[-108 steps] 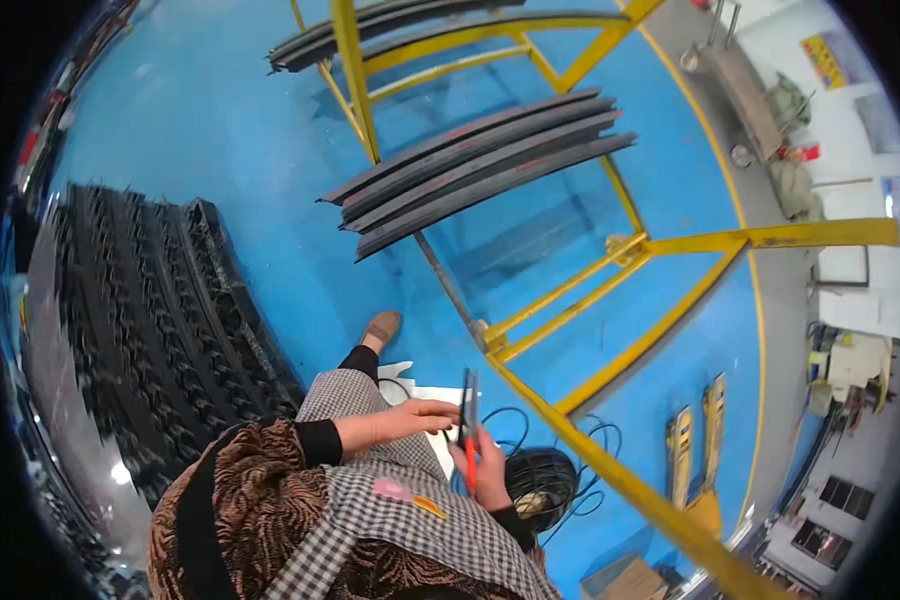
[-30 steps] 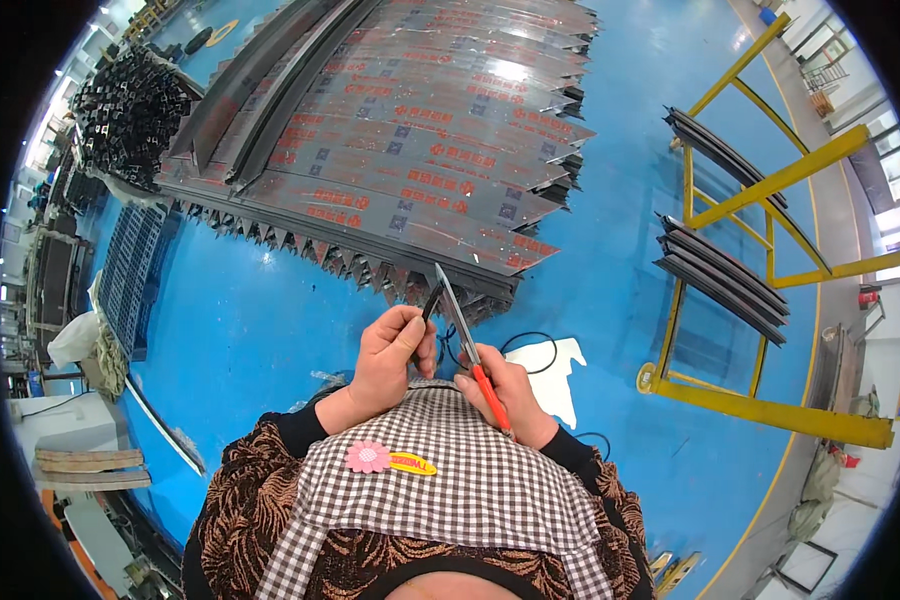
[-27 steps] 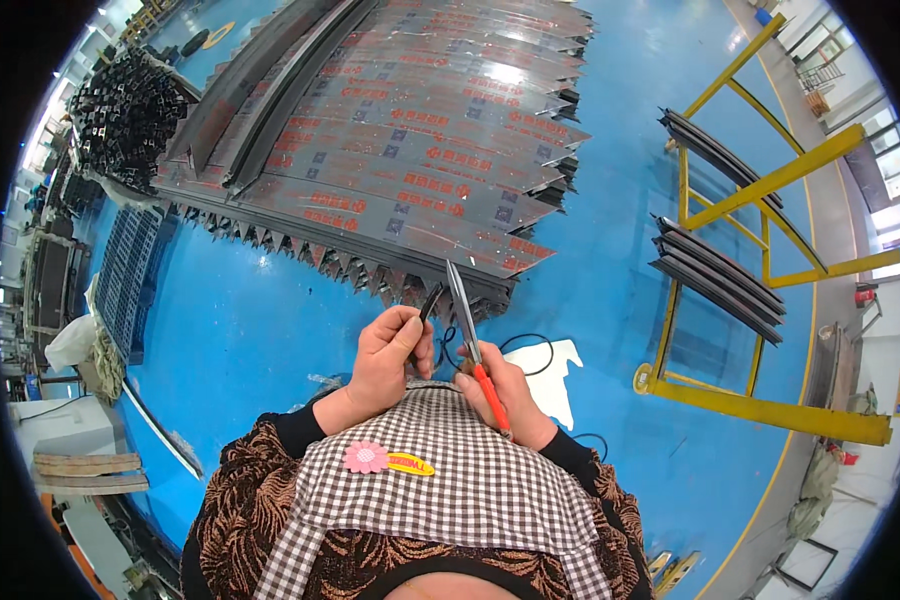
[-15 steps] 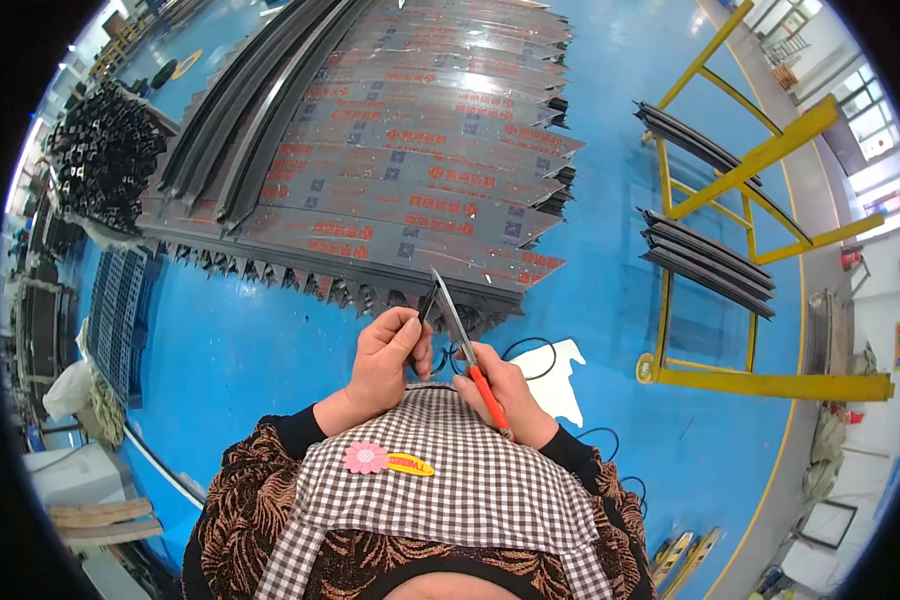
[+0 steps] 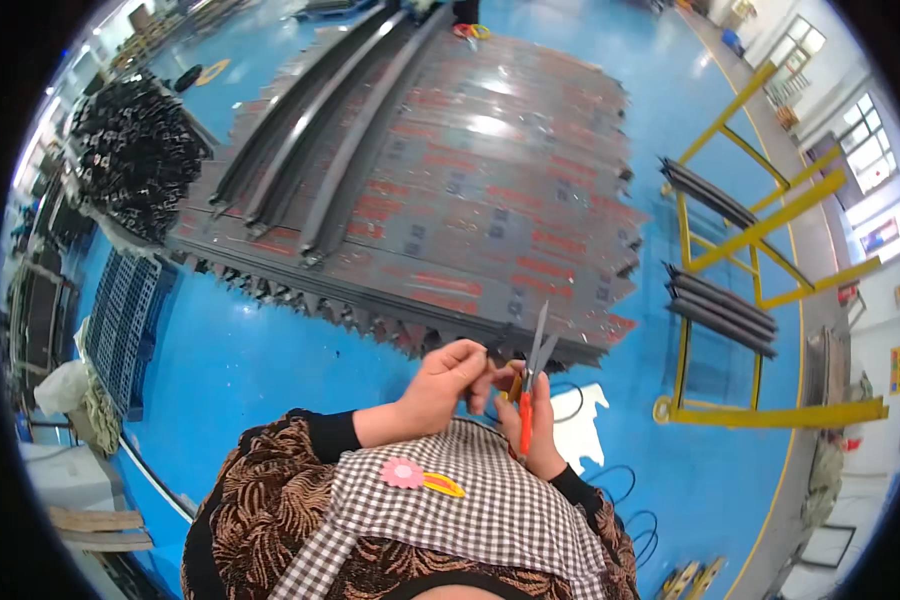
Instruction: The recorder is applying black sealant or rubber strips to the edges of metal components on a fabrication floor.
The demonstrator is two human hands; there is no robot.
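My right hand (image 5: 540,429) is wrapped round the red handles of a pair of scissors (image 5: 526,407). Their metal blades point away from me and stand slightly apart. Just left of them, my left hand (image 5: 438,388) is closed in a pinch, its fingertips close to my right fingers. Whatever it pinches is too small or too hidden to make out. Both hands are in front of my checked apron (image 5: 440,500), near the front edge of a broad stack of grey, film-covered profiles (image 5: 450,215) with pointed ends.
Several long dark profiles (image 5: 345,165) lie across the stack. A bundle of black profiles (image 5: 135,155) stands at the left, above a blue pallet (image 5: 125,310). At the right, a yellow frame (image 5: 770,412) carries more dark profiles. A white sheet (image 5: 582,430) and black cord (image 5: 620,485) lie on the blue floor.
The scissor blades have parted and now point more directly away. Both hands have moved right and slightly nearer to me in the picture. The dark strip earlier visible at my left fingertips no longer shows clearly.
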